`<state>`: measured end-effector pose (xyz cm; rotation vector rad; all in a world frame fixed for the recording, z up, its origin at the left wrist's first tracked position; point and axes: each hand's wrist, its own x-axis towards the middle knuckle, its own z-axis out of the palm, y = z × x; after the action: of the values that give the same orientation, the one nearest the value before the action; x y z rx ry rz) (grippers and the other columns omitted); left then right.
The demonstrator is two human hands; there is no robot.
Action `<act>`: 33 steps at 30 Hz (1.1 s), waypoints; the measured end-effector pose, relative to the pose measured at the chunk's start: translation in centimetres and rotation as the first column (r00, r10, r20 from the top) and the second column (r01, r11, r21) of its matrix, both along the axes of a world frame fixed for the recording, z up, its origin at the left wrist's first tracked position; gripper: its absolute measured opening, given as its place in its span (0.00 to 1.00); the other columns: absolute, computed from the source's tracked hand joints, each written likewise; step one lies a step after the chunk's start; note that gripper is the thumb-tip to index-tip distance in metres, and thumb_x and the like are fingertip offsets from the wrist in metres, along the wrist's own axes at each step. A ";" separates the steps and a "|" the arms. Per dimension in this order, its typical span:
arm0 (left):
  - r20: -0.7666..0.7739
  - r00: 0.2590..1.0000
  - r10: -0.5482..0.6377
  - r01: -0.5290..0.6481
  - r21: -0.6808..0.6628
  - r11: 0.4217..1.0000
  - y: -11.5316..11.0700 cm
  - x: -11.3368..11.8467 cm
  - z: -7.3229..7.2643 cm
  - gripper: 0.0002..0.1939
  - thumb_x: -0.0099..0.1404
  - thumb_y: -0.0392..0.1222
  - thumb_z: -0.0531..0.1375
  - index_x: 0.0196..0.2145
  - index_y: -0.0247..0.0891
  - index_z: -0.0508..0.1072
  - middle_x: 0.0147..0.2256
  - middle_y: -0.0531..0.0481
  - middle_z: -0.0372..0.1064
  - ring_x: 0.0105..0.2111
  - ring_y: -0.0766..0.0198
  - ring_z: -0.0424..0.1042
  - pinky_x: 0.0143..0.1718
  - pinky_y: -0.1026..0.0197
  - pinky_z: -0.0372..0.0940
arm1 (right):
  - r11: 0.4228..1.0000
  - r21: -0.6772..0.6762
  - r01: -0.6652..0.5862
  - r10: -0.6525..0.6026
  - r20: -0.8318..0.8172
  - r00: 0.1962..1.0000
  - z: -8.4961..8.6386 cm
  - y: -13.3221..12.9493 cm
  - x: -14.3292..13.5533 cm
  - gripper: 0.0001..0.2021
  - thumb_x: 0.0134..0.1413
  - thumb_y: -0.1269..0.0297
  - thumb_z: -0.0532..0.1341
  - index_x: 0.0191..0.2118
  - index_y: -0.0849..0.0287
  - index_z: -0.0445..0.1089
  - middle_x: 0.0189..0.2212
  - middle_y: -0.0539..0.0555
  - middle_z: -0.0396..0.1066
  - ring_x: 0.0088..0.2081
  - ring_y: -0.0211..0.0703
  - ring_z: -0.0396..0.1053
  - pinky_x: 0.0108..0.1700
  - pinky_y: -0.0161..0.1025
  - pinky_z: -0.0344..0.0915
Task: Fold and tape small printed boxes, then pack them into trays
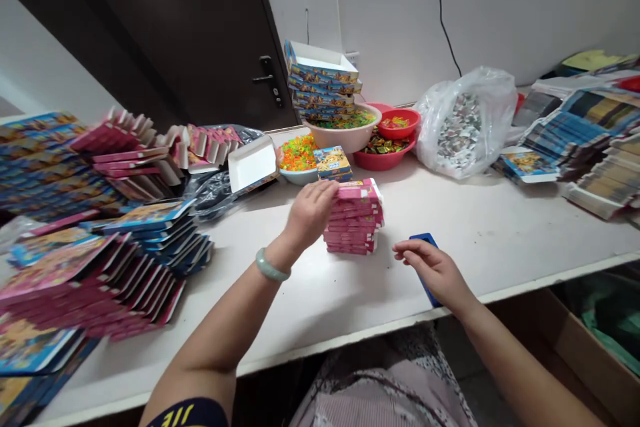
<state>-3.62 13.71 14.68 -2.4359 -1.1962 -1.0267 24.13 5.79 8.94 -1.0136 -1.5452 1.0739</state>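
Note:
A stack of small pink boxes (353, 220) stands on the white table in front of me, its layers slightly out of line. My left hand (311, 210), with a pale green bangle on the wrist, lies against the upper left edge of this stack, fingers stretched over the top box; the thumb is hidden. To the right of the stack, my right hand (431, 269) hovers with loosely bent fingers and nothing seen in them. Beneath that hand is a flat blue object (425, 238), partly covered. Just behind the stack sits a blue picture box (333, 161).
Bowls of colourful small pieces (345, 137) stand at the back, with open box trays (325, 73) piled on one. A clear bag of puzzle pieces (463, 127) is right of them. Pink and blue boxes (115, 280) crowd the left; more stacks (575, 127) fill the right.

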 end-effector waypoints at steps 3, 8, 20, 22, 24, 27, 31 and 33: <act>0.338 0.940 -0.051 0.077 -0.064 0.995 -5.3 -0.3 -1.0 0.19 0.68 0.38 0.56 0.56 0.42 0.65 0.48 0.43 0.72 0.47 0.58 0.73 0.49 0.53 0.70 | 0.995 0.089 0.047 -0.043 -0.047 0.998 -1.0 -1.3 -2.5 0.20 0.59 0.58 0.62 0.56 0.50 0.65 0.56 0.58 0.68 0.55 0.49 0.68 0.47 0.44 0.72; 0.725 0.688 0.031 0.362 -0.379 0.852 -13.0 2.1 -9.8 0.34 0.70 0.42 0.55 0.68 0.50 0.43 0.48 0.45 0.71 0.44 0.64 0.75 0.45 0.60 0.72 | 0.989 0.072 0.133 -0.127 -0.088 0.988 -5.2 -3.9 -5.9 0.25 0.58 0.61 0.62 0.60 0.48 0.57 0.50 0.58 0.71 0.48 0.47 0.72 0.38 0.40 0.73; 0.613 0.784 0.098 0.228 -0.431 0.873 -16.6 0.6 -14.7 0.11 0.68 0.44 0.58 0.45 0.40 0.75 0.42 0.44 0.75 0.44 0.60 0.74 0.46 0.55 0.71 | 0.969 0.237 -0.073 -0.011 0.333 0.943 -6.3 -5.5 -3.7 0.09 0.63 0.60 0.57 0.45 0.49 0.73 0.46 0.56 0.73 0.49 0.50 0.71 0.52 0.50 0.70; 0.721 0.665 0.197 0.248 -0.461 0.852 -16.2 1.5 -14.8 0.10 0.68 0.46 0.58 0.39 0.39 0.76 0.41 0.45 0.75 0.44 0.59 0.74 0.46 0.55 0.71 | 0.981 0.195 -0.012 -0.044 0.282 0.958 -6.1 -4.7 -4.3 0.08 0.62 0.58 0.58 0.38 0.51 0.73 0.44 0.57 0.73 0.47 0.50 0.71 0.46 0.48 0.73; 0.791 0.551 0.266 0.310 -0.489 0.815 -15.9 2.3 -14.8 0.12 0.68 0.47 0.58 0.45 0.40 0.75 0.41 0.46 0.76 0.43 0.61 0.75 0.45 0.57 0.71 | 0.997 0.070 0.021 -0.033 0.177 0.984 -6.2 -4.2 -4.6 0.08 0.60 0.57 0.60 0.41 0.52 0.71 0.40 0.56 0.72 0.43 0.47 0.72 0.37 0.43 0.74; 0.823 0.535 0.188 0.403 -0.444 0.800 -15.7 2.4 -14.3 0.14 0.69 0.44 0.57 0.51 0.41 0.71 0.44 0.45 0.76 0.44 0.62 0.75 0.46 0.57 0.71 | 1.000 -0.019 -0.022 0.023 0.094 0.995 -6.2 -4.0 -4.2 0.12 0.58 0.57 0.61 0.47 0.51 0.68 0.39 0.53 0.72 0.41 0.45 0.72 0.34 0.39 0.73; 0.695 0.705 -0.144 0.484 -0.322 0.814 -16.1 1.3 -13.2 0.10 0.65 0.41 0.63 0.44 0.40 0.74 0.47 0.43 0.75 0.48 0.59 0.74 0.50 0.54 0.70 | 0.963 0.103 -0.249 0.219 0.240 0.946 -5.1 -4.5 -3.0 0.05 0.56 0.59 0.65 0.37 0.52 0.71 0.42 0.54 0.72 0.43 0.45 0.71 0.38 0.40 0.72; 0.639 0.746 -0.188 0.480 -0.319 0.817 -16.3 1.3 -12.7 0.10 0.64 0.40 0.64 0.44 0.39 0.73 0.47 0.42 0.74 0.48 0.59 0.74 0.47 0.54 0.71 | 0.949 0.153 -0.276 0.226 0.280 0.933 -4.7 -4.9 -2.9 0.04 0.56 0.61 0.65 0.36 0.52 0.70 0.41 0.54 0.72 0.43 0.45 0.70 0.40 0.42 0.71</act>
<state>-2.36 -2.58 1.95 -2.9002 -1.2991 -1.9166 21.19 0.92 4.28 -0.8640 -1.9960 0.9687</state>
